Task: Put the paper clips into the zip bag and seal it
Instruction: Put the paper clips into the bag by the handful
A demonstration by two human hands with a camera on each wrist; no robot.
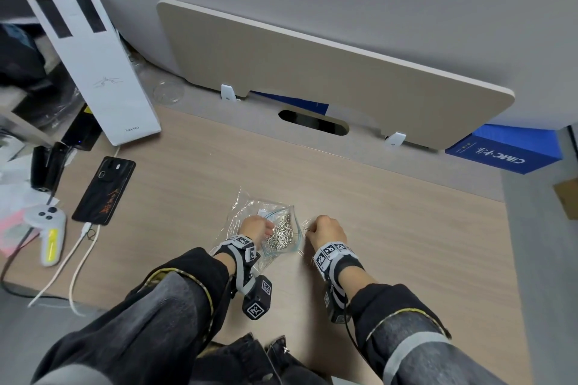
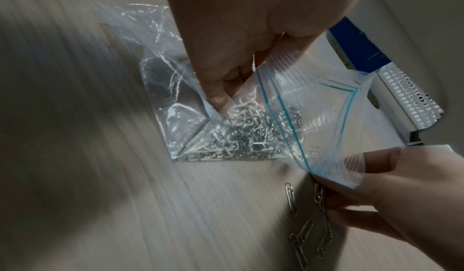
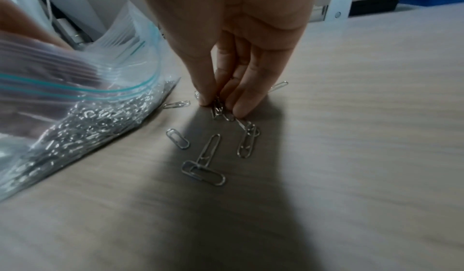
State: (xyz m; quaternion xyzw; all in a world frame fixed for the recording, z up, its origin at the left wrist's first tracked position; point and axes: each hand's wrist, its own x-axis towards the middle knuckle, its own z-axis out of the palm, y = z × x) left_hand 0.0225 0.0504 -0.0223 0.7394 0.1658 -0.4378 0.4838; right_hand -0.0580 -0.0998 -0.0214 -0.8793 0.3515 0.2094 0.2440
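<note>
Zip bag (image 1: 278, 233) lies on the wooden surface (image 1: 406, 228) near the front edge, mouth open, teal zip line visible, a heap of silver paper clips (image 2: 253, 132) already inside. Left hand (image 1: 255, 226) pinches the bag's left lip with curled fingers, holding the mouth up and apart. Right hand (image 1: 327, 230) sits just right of the bag, fingertips (image 3: 241, 108) pressed down on the surface and pinching a small cluster of loose clips (image 3: 217, 107). More loose paper clips (image 3: 203, 173) scattered on the surface near the right hand, just beside the bag's right edge; a few are linked together. Crumpled clear plastic wrap (image 1: 242, 206) lies under and left of the bag. Far left: black phone (image 1: 104, 191) with a cable plugged in, white controller (image 1: 48, 228), tall white paper bag (image 1: 97, 72) standing upright. Beige panel (image 1: 312, 66) leans along the far edge, blue box (image 1: 500, 150) at far right.
</note>
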